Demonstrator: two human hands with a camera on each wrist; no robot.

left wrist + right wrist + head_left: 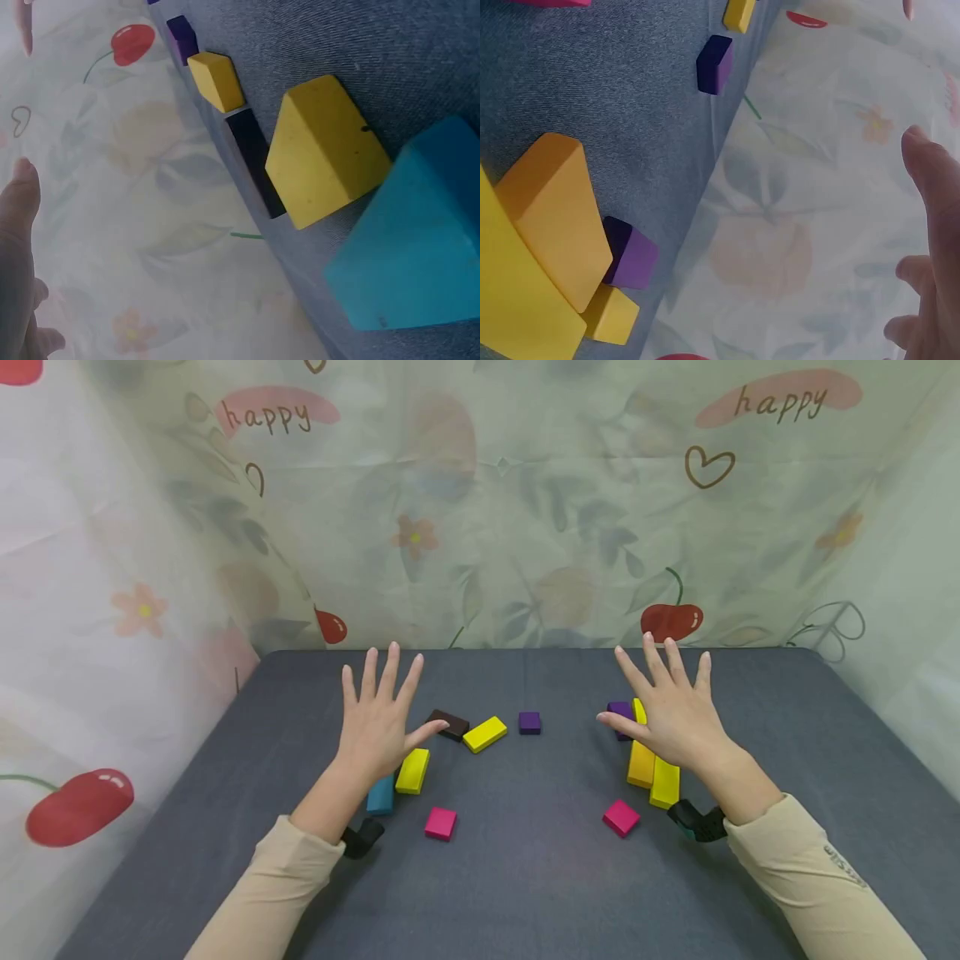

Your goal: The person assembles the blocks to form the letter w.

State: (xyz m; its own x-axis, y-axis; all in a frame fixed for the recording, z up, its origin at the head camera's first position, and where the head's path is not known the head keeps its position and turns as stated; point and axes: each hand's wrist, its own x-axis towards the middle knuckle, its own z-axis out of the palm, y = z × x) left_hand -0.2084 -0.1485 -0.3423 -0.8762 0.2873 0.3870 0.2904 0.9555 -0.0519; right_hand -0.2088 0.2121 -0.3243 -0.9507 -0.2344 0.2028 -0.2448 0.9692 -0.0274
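Fingers spread, my left hand (pixel 372 727) hovers over the left side of the table and holds nothing. Below and beside it lie a blue block (pixel 380 795), a yellow block (pixel 412 772) and a dark brown block (pixel 450 725); the left wrist view shows the blue block (pixel 420 240) closest. My right hand (pixel 678 714), also spread and holding nothing, is raised over the right side. Under it are an orange-yellow block (pixel 641 765), a yellow block (pixel 665 783) and a purple block (pixel 619 710), partly hidden by the hand.
Between the hands lie another yellow block (pixel 485 734) and a small purple block (pixel 529 723). Two pink blocks (pixel 440 823) sit nearer the front, one on each side. A dark grey cloth covers the table (pixel 525 885). Behind it hangs a printed curtain (pixel 510 527).
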